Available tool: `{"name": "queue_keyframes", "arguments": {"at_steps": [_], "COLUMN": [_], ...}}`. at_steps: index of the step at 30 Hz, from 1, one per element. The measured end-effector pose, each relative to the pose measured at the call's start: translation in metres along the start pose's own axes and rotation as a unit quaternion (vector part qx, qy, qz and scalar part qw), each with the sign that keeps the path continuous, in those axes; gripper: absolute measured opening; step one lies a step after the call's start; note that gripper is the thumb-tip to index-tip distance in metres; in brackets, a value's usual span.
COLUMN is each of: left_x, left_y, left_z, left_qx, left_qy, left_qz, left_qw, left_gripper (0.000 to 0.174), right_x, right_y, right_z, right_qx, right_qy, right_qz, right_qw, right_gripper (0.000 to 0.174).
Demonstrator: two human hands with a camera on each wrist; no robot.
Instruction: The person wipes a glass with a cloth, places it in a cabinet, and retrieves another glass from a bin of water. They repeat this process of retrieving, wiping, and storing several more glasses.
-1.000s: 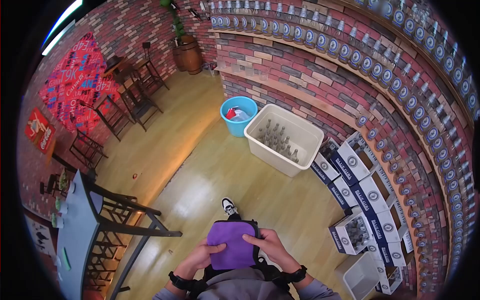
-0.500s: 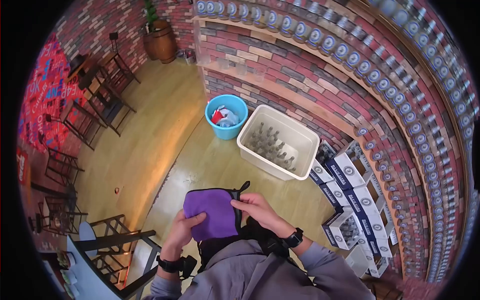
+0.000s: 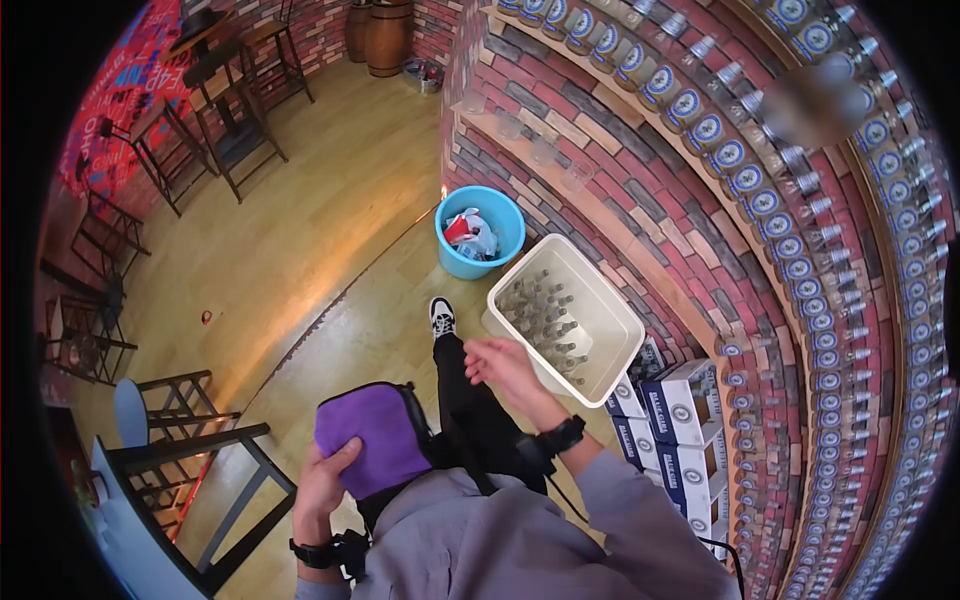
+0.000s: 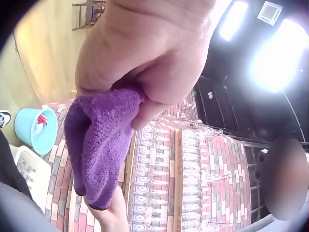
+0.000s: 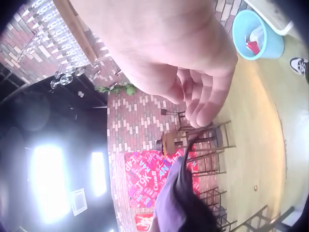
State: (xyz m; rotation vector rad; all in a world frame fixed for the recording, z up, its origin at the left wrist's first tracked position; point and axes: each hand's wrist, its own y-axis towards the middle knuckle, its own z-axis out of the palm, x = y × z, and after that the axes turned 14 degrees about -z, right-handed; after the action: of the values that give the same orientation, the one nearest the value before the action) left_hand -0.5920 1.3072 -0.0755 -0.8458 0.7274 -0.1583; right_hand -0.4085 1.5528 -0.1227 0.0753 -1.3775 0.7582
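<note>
A fuzzy purple cloth (image 3: pixel 378 436) with a black edge is folded in front of the person's waist. The left hand (image 3: pixel 322 482) grips its left side, thumb lying across the top. In the left wrist view the plush cloth (image 4: pixel 106 145) hangs from between thumb and fingers. Apart from the cloth, to its right, the right hand (image 3: pixel 508 372) is held over the person's leg. In the right wrist view the right hand (image 5: pixel 188 63) has loosely curled fingers with nothing in them.
Ahead on the floor stand a blue bucket (image 3: pixel 508 222) with litter and a cream tub (image 3: pixel 610 340) holding several bottles. Bottle boxes (image 3: pixel 690 400) line the right-hand brick wall below its shelves. A tall table (image 3: pixel 120 510) and stools are at left.
The right hand has let go of the cloth's right side and moved away to the right. The left hand keeps hold of the cloth, now lower left in the head view, which has shifted.
</note>
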Motion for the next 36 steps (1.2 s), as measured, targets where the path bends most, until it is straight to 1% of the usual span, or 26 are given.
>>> {"name": "queue_keyframes", "arguments": {"at_steps": [2, 5, 6, 7, 8, 9, 11, 12, 14, 15, 17, 19, 20, 21, 23, 25, 26, 27, 29, 30, 31, 32, 33, 34, 35, 36], "left_x": [-0.008, -0.021, -0.026, -0.031, -0.038, -0.047, -0.071, -0.083, -0.112, -0.128, -0.158, -0.184, -0.195, -0.208, -0.231, -0.247, -0.253, -0.257, -0.264, -0.269, -0.274, -0.277, -0.28, -0.281, -0.283, -0.287], "left_y": [0.002, 0.017, 0.024, 0.031, 0.038, 0.046, 0.065, 0.074, 0.096, 0.109, 0.129, 0.153, 0.164, 0.176, 0.195, 0.208, 0.213, 0.218, 0.228, 0.232, 0.237, 0.24, 0.243, 0.247, 0.253, 0.258], "left_z": [-0.004, -0.007, -0.008, -0.006, -0.003, 0.002, 0.012, 0.017, 0.037, 0.049, 0.07, 0.085, 0.091, 0.097, 0.117, 0.132, 0.14, 0.14, 0.138, 0.141, 0.146, 0.15, 0.154, 0.157, 0.162, 0.175], "left_qx": [-0.013, -0.034, -0.045, -0.056, -0.06, -0.078, -0.099, -0.102, -0.126, -0.133, -0.151, -0.147, -0.149, -0.148, -0.156, -0.153, -0.161, -0.169, -0.172, -0.179, -0.173, -0.17, -0.182, -0.183, -0.184, -0.182], "left_qy": [-0.014, -0.04, -0.057, -0.073, -0.067, -0.055, -0.031, -0.021, -0.009, -0.001, -0.001, 0.008, 0.001, -0.005, 0.003, -0.002, 0.003, 0.005, 0.011, 0.016, 0.022, 0.027, 0.028, 0.049, 0.07, 0.079], "left_qz": [0.018, 0.049, 0.049, 0.046, 0.045, 0.044, 0.041, 0.035, 0.042, 0.035, 0.042, 0.046, 0.044, 0.043, 0.028, 0.015, 0.008, 0.006, -0.002, -0.005, -0.011, -0.017, -0.021, -0.019, -0.017, -0.025], "left_qw": [1.0, 0.997, 0.996, 0.995, 0.995, 0.994, 0.994, 0.994, 0.991, 0.991, 0.988, 0.988, 0.988, 0.988, 0.987, 0.988, 0.987, 0.986, 0.985, 0.984, 0.985, 0.985, 0.983, 0.982, 0.98, 0.98], "left_gripper": [0.036, 0.04, 0.042, 0.044, 0.044, 0.044, 0.045, 0.046, 0.042, 0.042, 0.043, 0.047, 0.049, 0.051, 0.053, 0.053, 0.053, 0.053, 0.051, 0.051, 0.05, 0.049, 0.049, 0.049, 0.05, 0.049], "right_x": [-0.014, -0.03, -0.031, -0.031, -0.033, -0.043, -0.064, -0.058, -0.038, -0.032, -0.028, -0.023, -0.021, -0.025, -0.005, 0.007, 0.008, 0.009, 0.011, 0.014, 0.015, 0.016, 0.012, -0.005, -0.025, 0.013], "right_y": [0.045, 0.114, 0.133, 0.151, 0.17, 0.197, 0.248, 0.259, 0.282, 0.3, 0.326, 0.361, 0.376, 0.401, 0.422, 0.442, 0.456, 0.464, 0.478, 0.483, 0.486, 0.489, 0.493, 0.503, 0.513, 0.503], "right_z": [-0.033, -0.087, -0.103, -0.119, -0.136, -0.161, -0.205, -0.21, -0.215, -0.222, -0.241, -0.26, -0.269, -0.284, -0.295, -0.292, -0.294, -0.294, -0.295, -0.295, -0.296, -0.298, -0.301, -0.319, -0.331, -0.298], "right_qx": [-0.082, -0.201, -0.202, -0.23, -0.258, -0.26, -0.339, -0.342, -0.445, -0.445, -0.475, -0.512, -0.525, -0.535, -0.51, -0.561, -0.567, -0.564, -0.538, -0.537, -0.536, -0.507, -0.435, -0.427, -0.399, -0.486], "right_qy": [-0.048, -0.081, -0.078, -0.101, -0.123, -0.115, -0.314, -0.305, -0.355, -0.351, -0.32, -0.301, -0.285, -0.218, -0.317, -0.305, -0.242, -0.24, -0.265, -0.242, -0.24, 0.053, 0.342, 0.157, -0.033, -0.196], "right_qz": [-0.013, -0.05, -0.05, -0.072, -0.092, -0.089, -0.04, -0.034, -0.055, -0.044, -0.086, -0.073, -0.11, -0.13, -0.225, -0.16, -0.174, -0.168, -0.206, -0.181, -0.172, -0.263, -0.325, -0.357, -0.377, -0.263], "right_qw": [0.995, 0.975, 0.975, 0.965, 0.954, 0.955, 0.886, 0.888, 0.821, 0.823, 0.815, 0.801, 0.794, 0.806, 0.767, 0.752, 0.768, 0.772, 0.773, 0.788, 0.791, 0.819, 0.767, 0.816, 0.835, 0.81], "right_gripper": [0.015, 0.017, 0.017, 0.023, 0.03, 0.03, 0.041, 0.041, 0.054, 0.054, 0.057, 0.06, 0.063, 0.072, 0.077, 0.084, 0.091, 0.091, 0.096, 0.087, 0.087, 0.076, 0.064, 0.054, 0.044, 0.037]}}
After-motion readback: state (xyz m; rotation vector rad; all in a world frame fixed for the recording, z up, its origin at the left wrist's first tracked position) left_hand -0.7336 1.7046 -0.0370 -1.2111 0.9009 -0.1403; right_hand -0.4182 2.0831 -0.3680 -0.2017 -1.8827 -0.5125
